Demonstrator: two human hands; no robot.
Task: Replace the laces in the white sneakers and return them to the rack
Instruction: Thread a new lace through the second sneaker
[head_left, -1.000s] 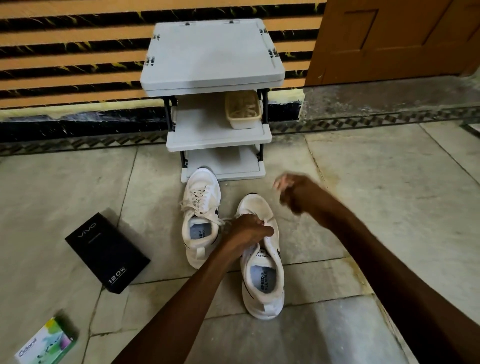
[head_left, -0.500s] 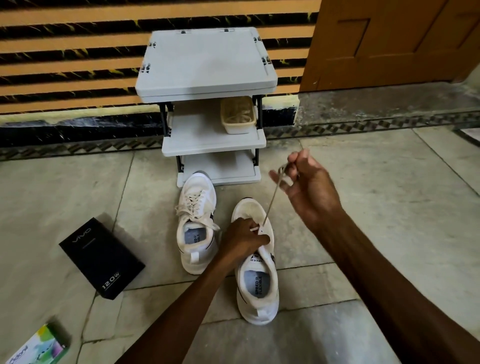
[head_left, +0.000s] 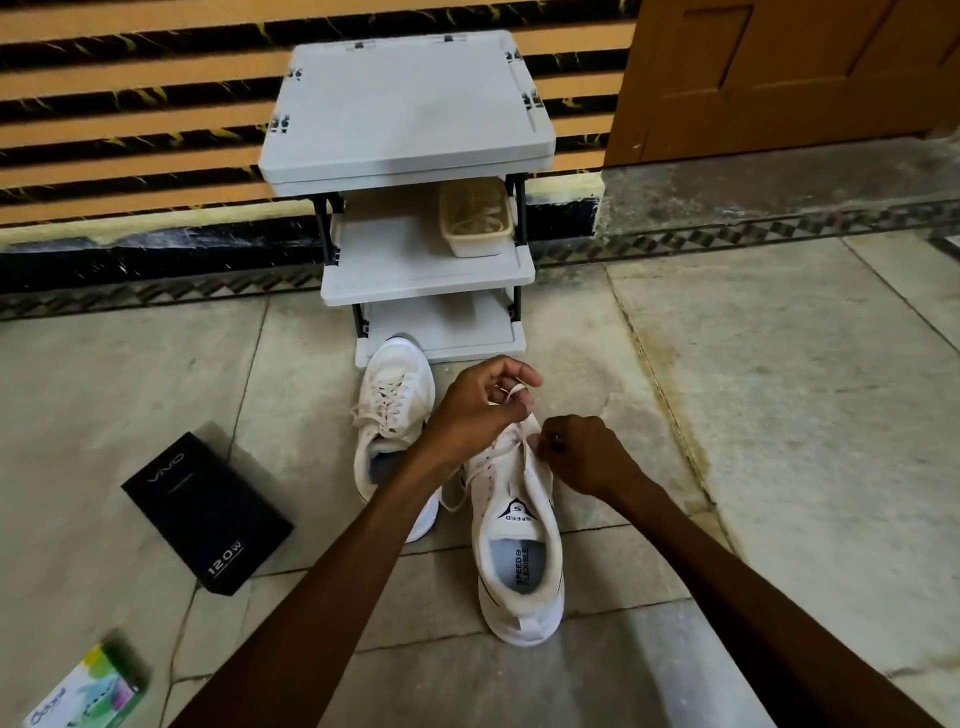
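Two white sneakers on floor just in front of rack (head_left: 415, 270): left shoe (head_left: 395, 410) laced, right shoe (head_left: 519, 535) nearer the camera, tongue up. Left hand (head_left: 478, 410) pinches a loop of lace (head_left: 511, 391) over the right shoe's toe end; right hand (head_left: 582, 457) closed at its eyelets, apparently on lace, grip hidden. Black box (head_left: 208, 506) well left of the shoes; tub (head_left: 475, 218) on middle shelf.

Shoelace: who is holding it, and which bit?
The left hand pinches a loop of the shoelace above the nearer sneaker. The right hand pinches at the eyelets; its exact hold is hidden.
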